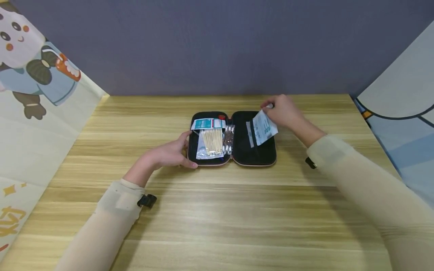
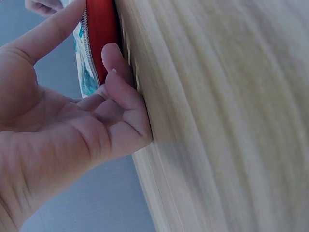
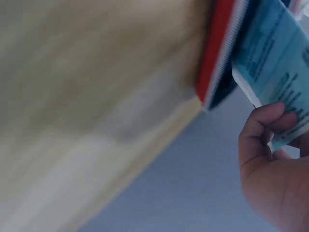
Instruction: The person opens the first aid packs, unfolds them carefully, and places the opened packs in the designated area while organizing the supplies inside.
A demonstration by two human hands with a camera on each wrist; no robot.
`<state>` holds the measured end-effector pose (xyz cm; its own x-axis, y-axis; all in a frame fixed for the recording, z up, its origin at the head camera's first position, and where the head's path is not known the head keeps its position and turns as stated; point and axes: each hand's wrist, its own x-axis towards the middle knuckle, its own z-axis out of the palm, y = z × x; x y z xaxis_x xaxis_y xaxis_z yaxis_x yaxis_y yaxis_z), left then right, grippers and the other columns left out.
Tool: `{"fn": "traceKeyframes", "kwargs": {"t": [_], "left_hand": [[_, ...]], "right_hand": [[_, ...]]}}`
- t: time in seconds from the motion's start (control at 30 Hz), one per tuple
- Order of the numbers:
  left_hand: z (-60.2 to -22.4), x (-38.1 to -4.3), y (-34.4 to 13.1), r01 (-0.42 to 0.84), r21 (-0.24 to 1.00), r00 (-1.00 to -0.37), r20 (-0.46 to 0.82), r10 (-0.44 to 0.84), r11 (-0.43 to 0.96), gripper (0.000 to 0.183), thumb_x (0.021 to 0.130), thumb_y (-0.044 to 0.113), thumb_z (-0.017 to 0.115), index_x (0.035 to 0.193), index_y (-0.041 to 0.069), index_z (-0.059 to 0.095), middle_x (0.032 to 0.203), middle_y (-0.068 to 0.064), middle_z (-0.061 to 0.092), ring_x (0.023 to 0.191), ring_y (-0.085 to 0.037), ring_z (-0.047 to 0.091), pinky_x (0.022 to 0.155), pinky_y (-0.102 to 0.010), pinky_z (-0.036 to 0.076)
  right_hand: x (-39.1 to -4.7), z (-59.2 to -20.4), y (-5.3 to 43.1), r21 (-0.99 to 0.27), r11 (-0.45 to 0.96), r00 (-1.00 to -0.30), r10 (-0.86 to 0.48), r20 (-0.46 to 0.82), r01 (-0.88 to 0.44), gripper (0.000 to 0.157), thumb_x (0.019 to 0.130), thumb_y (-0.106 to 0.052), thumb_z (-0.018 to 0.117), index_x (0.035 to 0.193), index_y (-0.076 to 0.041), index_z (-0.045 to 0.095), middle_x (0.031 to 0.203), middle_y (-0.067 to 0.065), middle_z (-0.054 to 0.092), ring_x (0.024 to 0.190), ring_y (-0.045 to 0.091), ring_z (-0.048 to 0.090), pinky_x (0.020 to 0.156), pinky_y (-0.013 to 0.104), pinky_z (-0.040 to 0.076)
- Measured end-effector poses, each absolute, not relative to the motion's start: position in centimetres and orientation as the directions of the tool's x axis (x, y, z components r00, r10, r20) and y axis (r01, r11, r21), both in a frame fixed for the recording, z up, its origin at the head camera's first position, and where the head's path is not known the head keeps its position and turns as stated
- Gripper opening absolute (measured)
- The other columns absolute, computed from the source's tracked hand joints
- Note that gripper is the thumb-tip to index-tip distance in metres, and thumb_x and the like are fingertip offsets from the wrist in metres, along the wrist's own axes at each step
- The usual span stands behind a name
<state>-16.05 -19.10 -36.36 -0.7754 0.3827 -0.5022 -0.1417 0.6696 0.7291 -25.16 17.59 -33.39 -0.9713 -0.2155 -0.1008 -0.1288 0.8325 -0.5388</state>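
Observation:
A small zippered case lies unfolded on the table, black inside and red outside. My left hand holds its left edge, with the thumb at the near corner; in the left wrist view, bent fingers touch the red side. Over the case's right half, my right hand pinches the top of a white-and-teal printed packet, which hangs tilted. In the left half are a clear bag of wooden-stick cotton swabs and another teal-and-white packet. Brown tubes with white ends lie near the hinge.
The wood-grain table extends toward me and to both sides of the case. A dark blue-grey panel rises behind it. Cartoon-printed sheets flank the table. A red item shows at the case's top.

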Motion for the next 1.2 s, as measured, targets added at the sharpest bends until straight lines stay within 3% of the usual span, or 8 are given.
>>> {"fn": "traceKeyframes", "kwargs": {"t": [0.23,0.3,0.37,0.43,0.5,0.63,0.87,1.2], "left_hand": [[-36.4,-16.0,-19.1,-0.141,0.721,-0.776,-0.506,0.377,0.678,0.13,0.087,0.02,0.088,0.171,0.018,-0.011,0.15,-0.018,0.047,0.116,-0.028,0.056,0.086,-0.033,0.055],[-36.4,-16.0,-19.1,-0.14,0.722,-0.774,-0.506,0.38,0.678,0.13,0.087,0.021,0.088,0.171,0.018,-0.011,0.15,-0.018,0.047,0.116,-0.028,0.056,0.086,-0.033,0.055],[-36.4,-16.0,-19.1,-0.134,0.723,-0.776,-0.501,0.382,0.678,0.13,0.087,0.021,0.088,0.171,0.017,-0.011,0.149,-0.019,0.048,0.115,-0.028,0.056,0.086,-0.033,0.055],[-36.4,-16.0,-19.2,-0.13,0.722,-0.779,-0.498,0.381,0.679,0.13,0.087,0.021,0.088,0.171,0.017,-0.011,0.149,-0.019,0.048,0.115,-0.028,0.056,0.086,-0.034,0.056],[-36.4,-16.0,-19.2,-0.13,0.721,-0.782,-0.497,0.377,0.681,0.13,0.087,0.021,0.088,0.171,0.018,-0.011,0.15,-0.018,0.047,0.117,-0.029,0.056,0.087,-0.035,0.056],[-36.5,-16.1,-19.4,-0.131,0.717,-0.78,-0.501,0.375,0.684,0.13,0.087,0.022,0.088,0.171,0.019,-0.012,0.153,-0.018,0.046,0.122,-0.03,0.056,0.091,-0.036,0.057],[-36.6,-16.1,-19.3,-0.127,0.716,-0.781,-0.498,0.376,0.686,0.131,0.086,0.022,0.088,0.171,0.018,-0.011,0.151,-0.018,0.047,0.118,-0.029,0.056,0.088,-0.035,0.056],[-36.3,-16.0,-19.2,-0.136,0.726,-0.769,-0.506,0.39,0.674,0.13,0.088,0.02,0.087,0.171,0.018,-0.013,0.159,-0.018,0.043,0.132,-0.031,0.052,0.095,-0.038,0.055]], "right_hand": [[-24.8,-36.3,18.7,-0.535,0.83,-0.98,-0.2,-0.02,-0.159,0.034,0.108,-0.022,0.058,0.132,-0.002,0.072,0.068,0.011,0.063,0.049,0.015,0.039,0.052,0.033,0.039],[-24.2,-36.5,18.8,-0.459,0.867,-0.975,-0.221,-0.002,-0.195,0.038,0.109,-0.025,0.056,0.136,-0.004,0.07,0.082,0.017,0.072,0.056,0.023,0.053,0.053,0.039,0.047],[-23.5,-36.3,18.8,-0.376,0.892,-0.964,-0.265,0.013,-0.251,0.041,0.109,-0.026,0.055,0.141,-0.003,0.067,0.112,0.025,0.075,0.086,0.035,0.069,0.073,0.051,0.059],[-22.8,-35.9,18.8,-0.282,0.907,-0.946,-0.325,0.01,-0.314,0.044,0.108,-0.027,0.057,0.142,-0.002,0.065,0.145,0.028,0.062,0.125,0.045,0.062,0.101,0.061,0.055],[-22.0,-35.3,18.7,-0.223,0.905,-0.926,-0.376,-0.024,-0.362,0.047,0.107,-0.027,0.059,0.144,0.002,0.063,0.159,0.032,0.047,0.149,0.052,0.041,0.121,0.067,0.037],[-20.4,-34.6,18.6,-0.16,0.911,-0.909,-0.4,-0.114,-0.381,0.054,0.105,-0.029,0.062,0.146,0.005,0.059,0.164,0.037,0.034,0.153,0.057,0.031,0.122,0.07,0.033],[-18.5,-34.9,18.1,-0.167,0.901,-0.87,-0.43,-0.24,-0.399,0.056,0.106,-0.027,0.064,0.151,0.005,0.054,0.164,0.034,0.038,0.155,0.051,0.034,0.12,0.074,0.033],[-19.6,-36.4,17.4,-0.227,0.88,-0.866,-0.46,-0.195,-0.417,0.063,0.106,-0.03,0.067,0.154,0.005,0.049,0.164,0.03,0.042,0.152,0.048,0.041,0.124,0.078,0.017]]}}
